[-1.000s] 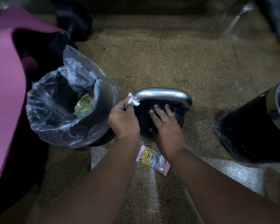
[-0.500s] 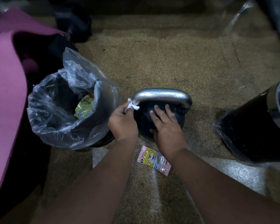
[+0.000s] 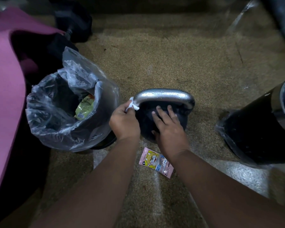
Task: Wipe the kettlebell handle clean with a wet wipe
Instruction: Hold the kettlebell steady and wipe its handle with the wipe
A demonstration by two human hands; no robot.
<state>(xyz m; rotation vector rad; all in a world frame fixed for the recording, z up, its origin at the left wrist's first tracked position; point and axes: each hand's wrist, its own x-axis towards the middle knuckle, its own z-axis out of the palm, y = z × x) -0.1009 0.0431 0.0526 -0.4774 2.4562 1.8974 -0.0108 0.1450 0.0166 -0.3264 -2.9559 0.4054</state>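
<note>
Speckled tan floor (image 3: 171,63) under dim light, with a paler strip near the bottom edge. At centre, upright on that floor, black kettlebell (image 3: 146,124) with silvery handle (image 3: 163,95) arched over the top, metal dotted with small droplets. Left hand (image 3: 124,124) at the left bend of the handle, fingers curled and pinching a small bunched white wet wipe (image 3: 133,106), wipe pressed against the metal just where the curve drops toward the body. Right hand (image 3: 169,129) flat on the black body under the arch, fingers (image 3: 161,112) straight and slightly spread, tips just short of the handle's underside, thumb low on the near side of the ball. Just beside the left hand, round bin (image 3: 39,112) lined with a clear crinkled plastic bag, a yellow-green packet (image 3: 84,109) inside. Near side of the kettlebell, between the two forearms, pink sachet (image 3: 155,162) with a cartoon animal, flat on the floor. Far left, pink mat (image 3: 5,79) running along the edge of view. Right edge, well apart from the kettlebell, large dark bin (image 3: 253,134) with a clear liner bunched round its base.
</note>
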